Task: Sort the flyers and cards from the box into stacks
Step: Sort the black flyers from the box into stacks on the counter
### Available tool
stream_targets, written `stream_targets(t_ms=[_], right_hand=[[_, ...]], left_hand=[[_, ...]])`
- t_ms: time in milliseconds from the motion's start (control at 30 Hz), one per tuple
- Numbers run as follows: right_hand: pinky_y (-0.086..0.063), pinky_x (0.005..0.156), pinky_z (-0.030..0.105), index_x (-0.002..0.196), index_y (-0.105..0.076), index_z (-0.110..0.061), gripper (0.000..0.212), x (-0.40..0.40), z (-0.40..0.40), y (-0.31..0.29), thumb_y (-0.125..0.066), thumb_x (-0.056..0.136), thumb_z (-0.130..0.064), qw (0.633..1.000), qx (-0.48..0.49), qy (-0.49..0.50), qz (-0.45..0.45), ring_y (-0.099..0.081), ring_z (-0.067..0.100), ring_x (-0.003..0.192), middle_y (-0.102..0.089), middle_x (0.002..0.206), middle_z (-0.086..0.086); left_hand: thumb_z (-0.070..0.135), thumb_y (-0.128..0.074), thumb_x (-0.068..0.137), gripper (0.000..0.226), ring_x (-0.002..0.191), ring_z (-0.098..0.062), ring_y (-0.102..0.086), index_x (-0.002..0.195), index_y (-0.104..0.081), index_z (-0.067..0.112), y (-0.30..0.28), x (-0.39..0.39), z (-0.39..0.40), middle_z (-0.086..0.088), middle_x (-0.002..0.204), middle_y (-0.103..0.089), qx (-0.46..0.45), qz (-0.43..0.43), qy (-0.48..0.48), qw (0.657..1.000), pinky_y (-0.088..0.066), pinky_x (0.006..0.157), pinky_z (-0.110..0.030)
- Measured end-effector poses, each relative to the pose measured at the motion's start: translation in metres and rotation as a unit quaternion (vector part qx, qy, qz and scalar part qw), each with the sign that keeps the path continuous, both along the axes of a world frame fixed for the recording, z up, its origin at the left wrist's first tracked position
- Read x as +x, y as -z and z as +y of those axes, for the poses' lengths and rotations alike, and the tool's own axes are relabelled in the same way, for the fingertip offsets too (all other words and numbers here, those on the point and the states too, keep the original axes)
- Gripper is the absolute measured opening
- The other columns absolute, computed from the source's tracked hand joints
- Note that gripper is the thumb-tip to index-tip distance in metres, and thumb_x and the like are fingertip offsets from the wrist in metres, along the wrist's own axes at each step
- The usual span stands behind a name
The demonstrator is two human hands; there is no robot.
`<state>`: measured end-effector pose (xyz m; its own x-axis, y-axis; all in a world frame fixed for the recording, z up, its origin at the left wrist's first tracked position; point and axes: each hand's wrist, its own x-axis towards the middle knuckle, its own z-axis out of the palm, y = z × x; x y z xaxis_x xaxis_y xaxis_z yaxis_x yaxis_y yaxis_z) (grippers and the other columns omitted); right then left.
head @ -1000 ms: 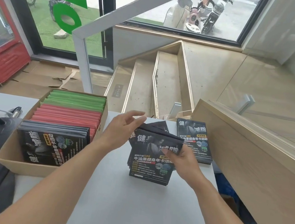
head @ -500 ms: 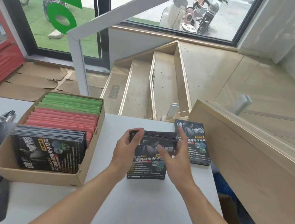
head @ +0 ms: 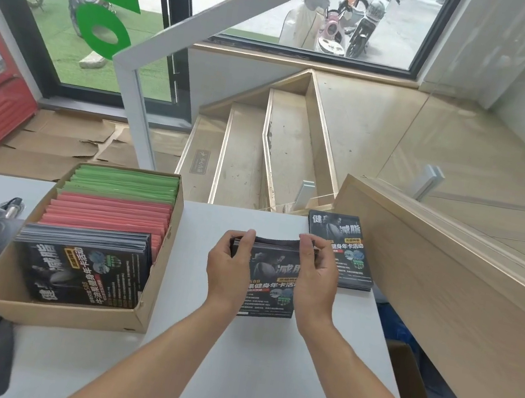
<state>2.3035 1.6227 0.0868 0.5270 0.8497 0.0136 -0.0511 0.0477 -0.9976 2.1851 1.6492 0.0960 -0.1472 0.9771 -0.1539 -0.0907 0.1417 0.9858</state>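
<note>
both hands on a batch of black flyers (head: 270,278) at mid desk (head: 260,372), standing it on its lower edge and squaring it. left hand (head: 229,267) wraps the left side, thumb near the top corner; right hand (head: 316,279) grips the right side, fingers (head: 308,241) curled over the top edge. both are closed on the batch, not spread.

finished stack (head: 342,250) lies flat just beside the batch, behind the right hand. box (head: 149,284) to the left holds more black flyers (head: 83,264) at the front, then red cards (head: 109,213), then green cards (head: 125,181).

risks, as judged:
- sheets look glossy; if the grip loosens while tapping, the batch could fan out or slide across the desk.
- the stack sits close to the desk's far right edge; a knock from the right hand while laying the batch on it could push sheets over the side.
- laid down skewed, the pile may lean and slip as it grows.
- any odd card hidden inside the batch cannot be ruled out from here.
</note>
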Motion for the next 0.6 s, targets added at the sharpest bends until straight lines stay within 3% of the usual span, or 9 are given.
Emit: stream_targets(t_ms=[67, 133, 200, 300, 367, 467, 600], right_hand=[[-0.056, 0.07, 0.023, 0.106, -0.063, -0.029, 0.009, 0.0, 0.0, 0.0, -0.058, 0.101, -0.035, 1.0, -0.006, 0.012, -0.018, -0.069, 0.015, 0.094, -0.07, 0.1, -0.004], [-0.056, 0.07, 0.02, 0.117, -0.06, -0.035, 0.015, -0.001, -0.001, 0.0, -0.055, 0.103, -0.029, 1.0, -0.002, 0.007, -0.027, -0.067, 0.009, 0.096, -0.066, 0.105, -0.005], [-0.056, 0.077, 0.022, 0.122, -0.059, -0.044, 0.022, -0.002, -0.002, 0.0, -0.057, 0.101, -0.037, 0.999, 0.001, 0.008, -0.051, -0.064, 0.007, 0.1, -0.064, 0.111, -0.006], [-0.053, 0.076, 0.027, 0.099, -0.064, -0.028, 0.02, -0.004, -0.002, 0.001, -0.063, 0.094, -0.048, 0.997, 0.0, 0.017, -0.071, -0.064, 0.014, 0.092, -0.066, 0.098, -0.003], [-0.052, 0.073, 0.028, 0.092, -0.059, -0.022, 0.023, -0.005, -0.001, 0.002, -0.065, 0.095, -0.043, 0.998, -0.011, 0.025, -0.065, -0.062, 0.016, 0.084, -0.064, 0.09, 0.0], [-0.05, 0.068, 0.018, 0.101, -0.056, -0.026, 0.01, -0.006, -0.001, 0.0, -0.064, 0.098, -0.032, 0.998, -0.013, 0.024, -0.065, -0.061, 0.002, 0.082, -0.063, 0.096, -0.005], [-0.054, 0.07, 0.022, 0.106, -0.058, -0.034, 0.011, -0.006, -0.004, 0.0, -0.063, 0.097, -0.038, 0.999, -0.013, 0.008, -0.05, -0.065, 0.004, 0.088, -0.065, 0.101, -0.006]], left_hand=[[0.028, -0.061, 0.101, 0.01, 0.088, -0.021, -0.069, 0.097, -0.067, 0.02, 0.0, 0.001, -0.001, 0.0, 0.091, -0.071, 0.014, -0.001, -0.014, 1.0, -0.054, 0.068, -0.021], [0.024, -0.058, 0.102, 0.008, 0.087, -0.017, -0.07, 0.106, -0.064, 0.021, 0.0, 0.0, -0.004, 0.0, 0.096, -0.069, 0.026, -0.005, 0.0, 1.0, -0.055, 0.063, -0.019], [0.022, -0.055, 0.104, 0.01, 0.085, -0.015, -0.071, 0.108, -0.064, 0.025, 0.0, 0.0, -0.006, 0.002, 0.097, -0.069, 0.035, -0.002, 0.016, 0.999, -0.058, 0.063, -0.024], [0.019, -0.055, 0.103, 0.014, 0.079, -0.011, -0.071, 0.098, -0.068, 0.02, 0.0, 0.0, -0.007, 0.001, 0.092, -0.072, 0.043, 0.017, 0.024, 0.999, -0.055, 0.062, -0.02], [0.022, -0.057, 0.102, 0.015, 0.075, -0.012, -0.071, 0.094, -0.068, 0.015, 0.0, 0.0, -0.007, -0.001, 0.087, -0.073, 0.032, 0.017, 0.027, 0.999, -0.052, 0.058, -0.017], [0.025, -0.059, 0.102, 0.012, 0.077, -0.012, -0.07, 0.1, -0.065, 0.015, -0.001, -0.001, -0.008, -0.002, 0.09, -0.071, 0.032, 0.013, 0.026, 0.999, -0.05, 0.059, -0.014], [0.031, -0.068, 0.095, 0.021, 0.081, -0.002, -0.07, 0.114, -0.061, 0.025, -0.002, -0.006, -0.013, 0.003, 0.098, -0.069, 0.046, 0.015, 0.067, 0.997, -0.051, 0.062, -0.012]])
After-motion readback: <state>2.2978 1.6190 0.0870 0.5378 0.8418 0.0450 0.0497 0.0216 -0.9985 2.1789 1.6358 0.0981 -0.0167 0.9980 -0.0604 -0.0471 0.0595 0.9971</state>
